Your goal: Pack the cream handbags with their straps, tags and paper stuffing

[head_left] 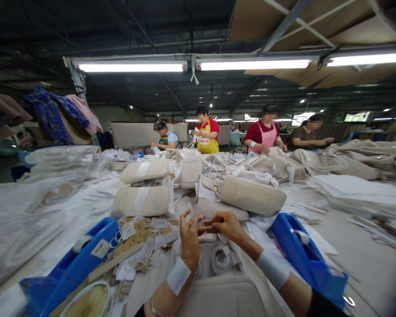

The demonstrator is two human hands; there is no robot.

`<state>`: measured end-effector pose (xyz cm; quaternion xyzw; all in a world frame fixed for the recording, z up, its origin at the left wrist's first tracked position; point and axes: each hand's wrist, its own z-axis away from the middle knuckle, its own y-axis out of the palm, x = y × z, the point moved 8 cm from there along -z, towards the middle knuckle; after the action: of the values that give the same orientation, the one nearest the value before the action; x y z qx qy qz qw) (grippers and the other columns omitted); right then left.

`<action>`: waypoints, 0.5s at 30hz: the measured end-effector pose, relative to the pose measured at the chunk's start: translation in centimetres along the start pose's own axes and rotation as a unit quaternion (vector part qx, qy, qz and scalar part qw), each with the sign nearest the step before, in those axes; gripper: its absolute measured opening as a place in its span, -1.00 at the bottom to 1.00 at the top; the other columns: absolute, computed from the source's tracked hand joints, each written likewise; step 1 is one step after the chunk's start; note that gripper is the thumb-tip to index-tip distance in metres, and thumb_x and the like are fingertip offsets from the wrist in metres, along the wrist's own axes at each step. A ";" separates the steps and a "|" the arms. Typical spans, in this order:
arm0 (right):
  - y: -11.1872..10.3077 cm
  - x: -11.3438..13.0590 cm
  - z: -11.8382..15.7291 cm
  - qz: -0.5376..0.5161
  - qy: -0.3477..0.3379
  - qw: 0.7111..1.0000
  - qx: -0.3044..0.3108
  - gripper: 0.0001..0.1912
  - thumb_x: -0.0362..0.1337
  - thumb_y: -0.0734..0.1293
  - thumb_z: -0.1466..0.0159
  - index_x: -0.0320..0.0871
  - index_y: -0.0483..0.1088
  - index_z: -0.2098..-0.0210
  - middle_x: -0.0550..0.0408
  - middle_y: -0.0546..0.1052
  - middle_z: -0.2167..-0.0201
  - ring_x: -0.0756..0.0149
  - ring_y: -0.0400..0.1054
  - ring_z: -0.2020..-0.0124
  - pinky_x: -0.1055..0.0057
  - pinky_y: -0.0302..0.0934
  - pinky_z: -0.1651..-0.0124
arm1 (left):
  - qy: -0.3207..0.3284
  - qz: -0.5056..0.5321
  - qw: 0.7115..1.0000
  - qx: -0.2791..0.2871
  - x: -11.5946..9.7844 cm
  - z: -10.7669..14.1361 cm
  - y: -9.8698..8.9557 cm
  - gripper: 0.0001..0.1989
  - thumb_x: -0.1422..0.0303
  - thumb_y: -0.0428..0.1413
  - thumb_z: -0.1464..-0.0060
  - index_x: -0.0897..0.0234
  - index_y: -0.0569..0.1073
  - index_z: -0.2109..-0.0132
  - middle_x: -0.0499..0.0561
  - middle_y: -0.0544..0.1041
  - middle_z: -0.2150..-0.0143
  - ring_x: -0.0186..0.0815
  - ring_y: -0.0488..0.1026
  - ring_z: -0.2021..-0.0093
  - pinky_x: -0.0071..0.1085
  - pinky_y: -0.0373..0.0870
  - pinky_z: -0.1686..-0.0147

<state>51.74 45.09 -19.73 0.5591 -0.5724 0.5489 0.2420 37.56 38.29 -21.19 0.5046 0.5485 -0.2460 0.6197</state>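
Note:
My left hand [189, 240] is raised at the middle of the table, thumb and fingers bent around a thin white string [202, 220]. Close on its right, my right hand [229, 225] pinches what looks like a small brown hang tag [210, 225], partly hidden by the fingers. Below both hands lies a beige bag [222, 295], with a roll wrapped in white [221, 259] on it. Loose brown and white tags [141, 240] with strings are heaped to the left of my left hand.
Blue tape dispensers stand at left [75, 264] and right [308, 259]. Beige bags [251, 193] are piled ahead. A round container [87, 301] sits at front left. White sheets [359, 193] lie at right. Several co-workers [206, 136] are across the table.

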 end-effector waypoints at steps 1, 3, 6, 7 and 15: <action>0.2 0.3 -0.1 0.001 -0.003 1.000 0.006 -0.94 -0.39 0.34 0.08 -0.15 0.47 0.59 0.17 0.46 0.63 0.36 0.24 0.51 0.44 0.07 0.40 | 0.021 -0.029 0.999 0.011 -0.4 0.3 0.2 -0.58 0.27 0.04 -0.13 0.15 0.17 -0.13 0.07 0.59 0.14 -0.32 0.55 0.51 -0.38 0.46 0.40; 0.6 0.8 -0.2 -0.009 -0.006 1.000 0.018 -0.95 -0.39 0.36 0.07 -0.14 0.48 0.58 0.15 0.49 0.59 0.33 0.28 0.48 0.43 0.11 0.38 | 0.108 -0.139 0.983 0.042 -1.7 1.0 1.0 -0.72 0.29 0.00 -0.17 0.16 0.30 -0.03 0.06 0.58 0.16 -0.25 0.57 0.38 -0.32 0.47 0.30; 0.9 0.8 -0.3 -0.053 0.000 0.998 0.036 -0.97 -0.33 0.37 0.04 -0.14 0.42 0.55 0.15 0.49 0.59 0.33 0.32 0.50 0.42 0.18 0.39 | 0.284 -0.306 0.909 0.014 -4.1 2.4 1.7 -0.81 0.41 -0.01 -0.15 0.21 0.42 0.10 0.12 0.51 0.12 -0.11 0.47 0.07 -0.16 0.37 0.01; 0.9 0.7 -0.3 -0.069 0.004 0.997 0.043 -0.94 -0.31 0.37 0.03 -0.14 0.39 0.55 0.16 0.48 0.60 0.34 0.32 0.52 0.42 0.20 0.40 | 0.316 -0.328 0.890 -0.013 -4.6 2.6 1.6 -0.80 0.43 0.01 -0.13 0.23 0.41 0.09 0.16 0.47 0.09 -0.07 0.41 0.00 -0.10 0.31 -0.06; -0.4 1.9 1.6 -0.095 -0.040 0.994 0.045 -0.76 -0.27 0.48 0.09 -0.14 0.46 0.40 0.16 0.49 0.45 0.32 0.36 0.42 0.40 0.25 0.32 | 0.275 -0.302 0.904 0.129 -3.4 2.5 3.4 -0.91 0.38 0.07 -0.15 0.22 0.40 0.34 -0.01 0.46 0.35 -0.27 0.44 0.30 -0.39 0.37 0.22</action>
<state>52.16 43.01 -18.36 0.6424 -0.5008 0.5258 0.2449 40.63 36.52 -17.09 0.4375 0.7868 -0.3416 0.2698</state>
